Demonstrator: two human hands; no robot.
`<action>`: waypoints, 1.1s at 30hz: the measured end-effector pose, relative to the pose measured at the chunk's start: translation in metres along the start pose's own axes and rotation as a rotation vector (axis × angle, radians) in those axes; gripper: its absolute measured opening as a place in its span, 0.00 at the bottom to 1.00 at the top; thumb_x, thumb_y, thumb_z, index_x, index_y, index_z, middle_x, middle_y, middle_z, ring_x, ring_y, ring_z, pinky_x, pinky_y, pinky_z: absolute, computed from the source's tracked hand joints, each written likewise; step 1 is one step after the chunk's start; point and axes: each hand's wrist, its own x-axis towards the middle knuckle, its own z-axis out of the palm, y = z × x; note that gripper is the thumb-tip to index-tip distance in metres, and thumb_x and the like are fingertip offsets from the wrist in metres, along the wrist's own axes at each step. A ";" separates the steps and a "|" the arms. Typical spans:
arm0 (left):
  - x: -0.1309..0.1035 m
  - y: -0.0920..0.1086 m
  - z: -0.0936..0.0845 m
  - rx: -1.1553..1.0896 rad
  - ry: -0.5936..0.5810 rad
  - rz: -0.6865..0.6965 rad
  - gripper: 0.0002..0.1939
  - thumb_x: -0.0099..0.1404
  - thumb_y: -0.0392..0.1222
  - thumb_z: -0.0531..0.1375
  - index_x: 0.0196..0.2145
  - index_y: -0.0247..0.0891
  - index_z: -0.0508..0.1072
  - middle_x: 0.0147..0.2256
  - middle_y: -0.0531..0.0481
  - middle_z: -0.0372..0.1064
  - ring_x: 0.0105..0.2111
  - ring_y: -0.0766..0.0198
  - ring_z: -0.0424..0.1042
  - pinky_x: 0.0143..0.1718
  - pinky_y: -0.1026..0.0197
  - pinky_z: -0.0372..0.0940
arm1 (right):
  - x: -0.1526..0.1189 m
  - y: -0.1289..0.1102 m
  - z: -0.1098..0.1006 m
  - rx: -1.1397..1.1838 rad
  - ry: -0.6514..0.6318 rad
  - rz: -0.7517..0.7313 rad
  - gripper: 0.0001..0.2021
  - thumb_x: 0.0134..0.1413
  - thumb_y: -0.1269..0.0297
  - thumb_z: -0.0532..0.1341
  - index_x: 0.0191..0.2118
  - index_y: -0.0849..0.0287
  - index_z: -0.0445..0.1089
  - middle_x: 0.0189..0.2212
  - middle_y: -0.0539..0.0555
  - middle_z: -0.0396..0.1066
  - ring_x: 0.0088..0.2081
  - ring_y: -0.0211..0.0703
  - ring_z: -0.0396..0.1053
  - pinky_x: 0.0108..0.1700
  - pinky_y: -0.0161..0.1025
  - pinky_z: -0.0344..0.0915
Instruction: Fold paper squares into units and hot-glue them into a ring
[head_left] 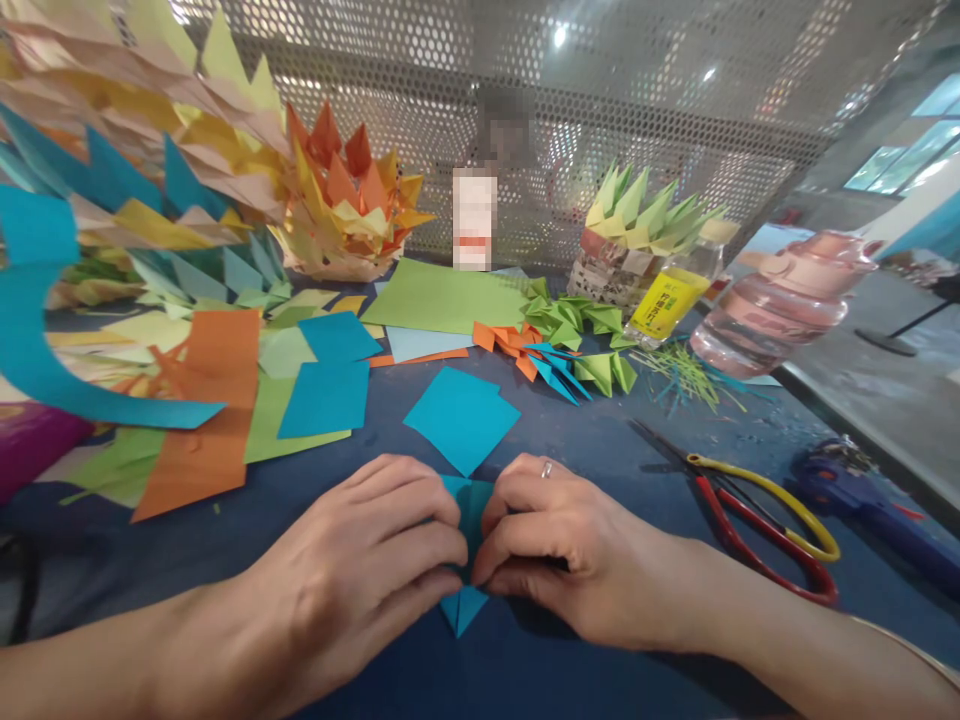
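Both hands work on a blue sheet of paper [466,605] lying on the dark blue table, folded to a point toward me. My left hand [375,555] presses its left side with the fingers held together. My right hand [559,545], wearing a ring, pinches the right side with curled fingers. Part of the sheet is hidden under the fingers. Just beyond them lie blue paper squares [461,415], overlapping a little. More blue squares [326,400] rest to the left on green paper.
Scissors [765,520] with red and yellow handles and a blue glue gun [877,510] lie right. A yellow-labelled bottle [671,300] and a pink bottle [780,300] stand behind. Folded green pieces [574,320], an orange strip [214,400] and a spiky paper piece [352,200] are around.
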 end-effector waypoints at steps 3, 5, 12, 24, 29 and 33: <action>-0.003 0.005 0.001 0.228 0.095 0.093 0.10 0.72 0.34 0.52 0.34 0.39 0.72 0.33 0.53 0.70 0.34 0.65 0.67 0.38 0.59 0.63 | 0.000 0.000 0.000 0.021 0.007 -0.006 0.04 0.59 0.72 0.63 0.37 0.59 0.75 0.34 0.52 0.72 0.41 0.40 0.68 0.47 0.39 0.62; -0.007 0.008 0.003 0.307 0.079 0.155 0.14 0.73 0.33 0.49 0.35 0.39 0.73 0.32 0.54 0.71 0.32 0.66 0.68 0.37 0.60 0.64 | 0.001 0.000 -0.001 0.029 0.014 -0.001 0.03 0.58 0.72 0.64 0.37 0.59 0.74 0.33 0.51 0.72 0.40 0.39 0.68 0.49 0.39 0.62; -0.018 0.014 0.008 0.291 0.126 0.260 0.16 0.71 0.30 0.49 0.38 0.34 0.76 0.29 0.51 0.75 0.33 0.65 0.74 0.41 0.60 0.70 | 0.001 -0.003 -0.003 0.042 0.010 0.067 0.03 0.58 0.69 0.64 0.38 0.60 0.72 0.35 0.53 0.71 0.42 0.41 0.67 0.50 0.41 0.62; -0.046 0.010 0.020 0.340 0.061 0.263 0.16 0.69 0.31 0.50 0.48 0.35 0.74 0.44 0.45 0.75 0.46 0.57 0.74 0.56 0.49 0.68 | -0.004 -0.017 0.018 -0.062 0.117 0.252 0.08 0.53 0.63 0.68 0.34 0.60 0.71 0.31 0.50 0.70 0.37 0.42 0.64 0.44 0.39 0.58; -0.047 0.010 0.022 0.319 0.075 0.261 0.15 0.68 0.31 0.52 0.48 0.35 0.74 0.43 0.45 0.75 0.46 0.57 0.74 0.57 0.49 0.66 | -0.004 -0.020 0.020 -0.037 0.128 0.303 0.07 0.55 0.67 0.67 0.33 0.59 0.68 0.31 0.48 0.70 0.36 0.39 0.63 0.45 0.39 0.56; -0.045 0.009 0.019 0.333 0.062 0.275 0.15 0.68 0.32 0.51 0.48 0.34 0.74 0.44 0.45 0.75 0.46 0.58 0.74 0.56 0.50 0.67 | -0.002 -0.019 0.021 -0.039 0.120 0.303 0.07 0.59 0.68 0.63 0.30 0.59 0.65 0.28 0.47 0.68 0.33 0.37 0.62 0.43 0.39 0.55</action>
